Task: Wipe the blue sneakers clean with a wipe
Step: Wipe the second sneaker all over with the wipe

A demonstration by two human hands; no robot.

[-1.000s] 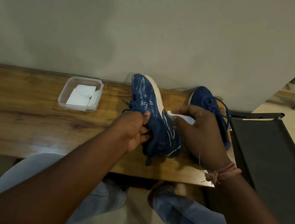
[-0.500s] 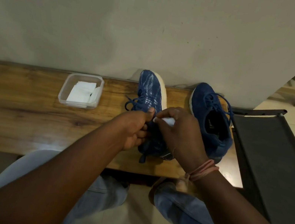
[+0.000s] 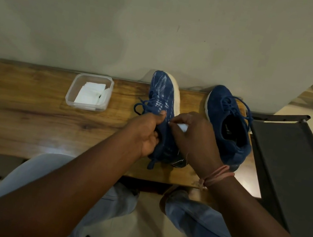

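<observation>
Sneaker number one [image 3: 163, 98] is being held tipped on its side on the wooden bench [image 3: 27, 117], toe toward the wall, white sole facing right. It's being gripped around the collar by the left hand [image 3: 146, 132], thumb up top. Compared to half a second back, pretty much nothing is being shifted: the white wipe [image 3: 182, 126] is still being pinched in the right hand [image 3: 194, 137] against the shoe's upper, same spot. The second sneaker [image 3: 230, 126] is being left upright just to the right, and the plastic tub of wipes [image 3: 89, 91] is sitting well left
</observation>
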